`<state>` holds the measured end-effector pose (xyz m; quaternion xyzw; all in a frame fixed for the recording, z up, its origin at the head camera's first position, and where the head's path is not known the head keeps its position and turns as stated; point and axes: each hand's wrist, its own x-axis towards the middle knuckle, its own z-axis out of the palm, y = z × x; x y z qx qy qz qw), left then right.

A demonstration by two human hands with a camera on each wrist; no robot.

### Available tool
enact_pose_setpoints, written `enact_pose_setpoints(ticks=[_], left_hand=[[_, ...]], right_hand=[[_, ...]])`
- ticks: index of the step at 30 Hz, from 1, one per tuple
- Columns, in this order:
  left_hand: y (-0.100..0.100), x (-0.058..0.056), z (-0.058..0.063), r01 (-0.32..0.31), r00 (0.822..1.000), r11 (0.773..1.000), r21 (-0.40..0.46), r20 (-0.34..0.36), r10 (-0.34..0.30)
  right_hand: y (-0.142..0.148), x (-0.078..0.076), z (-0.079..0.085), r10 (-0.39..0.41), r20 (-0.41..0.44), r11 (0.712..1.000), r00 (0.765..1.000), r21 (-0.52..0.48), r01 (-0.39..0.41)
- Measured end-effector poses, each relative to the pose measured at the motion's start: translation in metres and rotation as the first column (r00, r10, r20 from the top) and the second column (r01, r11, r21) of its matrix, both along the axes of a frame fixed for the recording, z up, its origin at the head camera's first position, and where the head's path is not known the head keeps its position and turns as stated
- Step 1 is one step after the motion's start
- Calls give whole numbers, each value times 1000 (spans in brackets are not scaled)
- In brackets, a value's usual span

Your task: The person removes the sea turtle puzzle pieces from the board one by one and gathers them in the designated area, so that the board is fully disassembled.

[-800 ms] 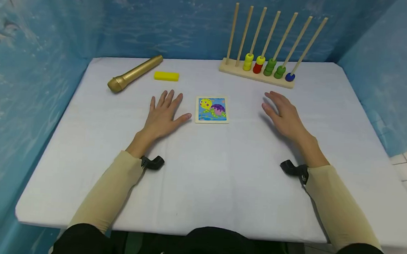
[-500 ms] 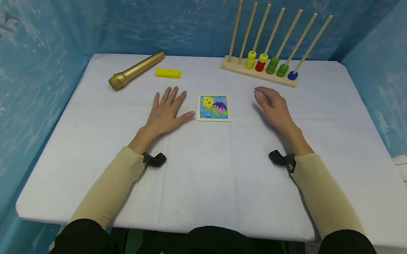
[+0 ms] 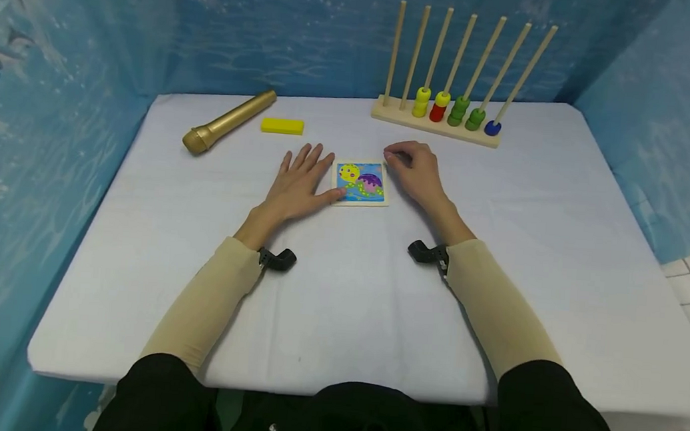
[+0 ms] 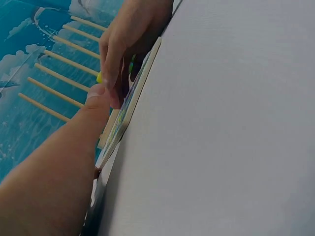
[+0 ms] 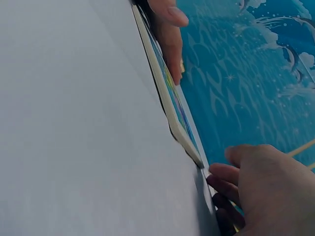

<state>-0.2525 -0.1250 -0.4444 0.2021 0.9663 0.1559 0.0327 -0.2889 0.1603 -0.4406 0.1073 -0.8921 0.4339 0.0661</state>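
A square wooden picture puzzle (image 3: pixel 360 182) showing a yellow and purple turtle lies flat on the white table. My left hand (image 3: pixel 300 184) is at its left side, fingers straight and spread, the thumb reaching over the lower left edge. By the upper right corner is my right hand (image 3: pixel 421 175), its fingers loosely bent, with nothing seen in them. In the right wrist view the puzzle's pale edge (image 5: pixel 170 105) shows, and the right hand's fingers (image 5: pixel 225 173) are close to its corner; whether they touch it I cannot tell.
Behind stands a wooden peg abacus (image 3: pixel 435 123) with coloured beads on several tall pegs. A gold microphone (image 3: pixel 228 122) and a yellow block (image 3: pixel 282 126) lie at the back left. A blue sea-print sheet (image 3: pixel 243 35) hangs along the table's back.
My right hand has swung left from the right side of the table to the puzzle's right corner, its fingers bending more. The left hand has shifted slightly right, bringing its thumb over the puzzle's edge.
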Motion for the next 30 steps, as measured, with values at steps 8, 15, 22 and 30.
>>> enact_pose_setpoints(ticks=[8,15,22,30], left_hand=[[1,0,3,23,1000,1000,-21,1,-23],[-3,0,3,36,999,998,-57,-11,-37],[-3,-1,1,50,999,998,-42,-20,-51],[-2,-3,0,56,998,998,-39,-19,-57]], right_hand=[[-43,-1,3,-38,11,995,999,-91,39],[-50,3,2,68,-130,997,989,-15,-71],[-55,3,0,135,-110,991,985,40,-131],[-60,6,1,174,-66,978,983,124,-165]])
